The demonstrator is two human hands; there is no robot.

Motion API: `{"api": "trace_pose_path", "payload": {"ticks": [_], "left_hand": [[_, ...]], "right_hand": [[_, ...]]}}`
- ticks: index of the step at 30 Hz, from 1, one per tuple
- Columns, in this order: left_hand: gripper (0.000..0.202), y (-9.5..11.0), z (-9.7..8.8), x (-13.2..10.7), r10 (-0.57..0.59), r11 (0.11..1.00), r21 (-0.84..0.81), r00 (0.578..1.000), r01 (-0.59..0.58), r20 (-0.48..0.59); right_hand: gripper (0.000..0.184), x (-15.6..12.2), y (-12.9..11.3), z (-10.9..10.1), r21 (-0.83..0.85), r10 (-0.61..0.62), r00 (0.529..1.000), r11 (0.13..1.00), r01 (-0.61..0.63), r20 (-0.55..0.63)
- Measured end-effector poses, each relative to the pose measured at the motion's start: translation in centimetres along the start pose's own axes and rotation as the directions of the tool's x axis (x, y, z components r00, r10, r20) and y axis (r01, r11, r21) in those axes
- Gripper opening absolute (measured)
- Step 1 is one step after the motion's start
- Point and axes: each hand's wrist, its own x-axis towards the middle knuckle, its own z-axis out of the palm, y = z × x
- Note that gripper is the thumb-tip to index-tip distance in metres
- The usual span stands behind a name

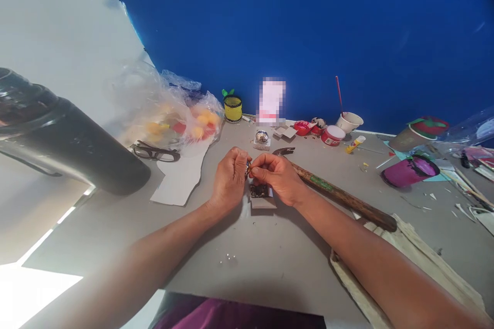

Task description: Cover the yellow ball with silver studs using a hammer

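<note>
Above the middle of the grey table, my left hand [228,177] is closed around a small shiny, silvery-gold object [247,168]. My right hand [276,177] meets it from the other side, thumb and forefinger pinched at its edge. Most of this object is hidden by the fingers, so its kind is unclear. Just under my hands sits a small open cardboard box [264,203] with something dark and glossy inside. Farther back, a crinkled silver ball [261,136] rests on a small white base. A claw hammer [343,195] with a wooden handle lies beside my right hand and forearm.
Eyeglasses [156,152] and white paper [179,177] lie left, near a plastic bag [185,113] and a large dark cylinder [88,144]. Along the back stand a yellow pot [232,109] and paper cup [349,122]. Rightward are a purple pot [409,171], scraps and cloth [420,262].
</note>
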Motion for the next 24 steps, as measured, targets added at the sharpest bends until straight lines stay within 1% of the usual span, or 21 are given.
{"api": "trace_pose_path", "payload": {"ticks": [5,7,10,14,18,22,24], "left_hand": [[0.035,-0.2,-0.1,0.1,0.112,0.987,0.114,0.994,-0.111,-0.004],[0.035,-0.1,-0.2,0.1,0.138,0.982,0.128,0.99,-0.137,0.002],[0.034,0.1,-0.2,0.0,0.134,0.982,0.132,0.991,-0.135,0.015],[0.034,0.1,-0.2,0.0,0.122,0.981,0.147,0.992,-0.126,0.035],[0.034,-0.1,-0.2,0.1,0.131,0.976,0.169,0.99,-0.137,0.047],[0.033,0.1,-0.2,0.1,0.131,0.973,0.187,0.99,-0.138,0.046],[0.034,0.4,-0.1,0.1,0.109,0.983,0.145,0.993,-0.113,0.033]], "right_hand": [[0.044,-0.1,-0.1,0.5,-0.015,-0.005,1.0,1.0,0.004,-0.031],[0.048,-0.1,-0.2,0.6,-0.016,-0.014,0.999,1.0,0.014,-0.03],[0.05,0.0,-0.4,0.6,-0.04,-0.044,0.999,0.998,0.044,-0.01],[0.048,0.2,-0.4,0.3,-0.105,-0.066,0.996,0.992,0.072,0.059],[0.047,0.5,-0.6,0.0,-0.134,-0.026,0.994,0.99,0.04,0.104],[0.046,0.6,-0.9,-0.1,-0.145,0.02,0.992,0.989,-0.002,0.125],[0.047,0.5,-1.1,-0.1,-0.135,0.032,0.99,0.991,-0.013,0.137]]}}
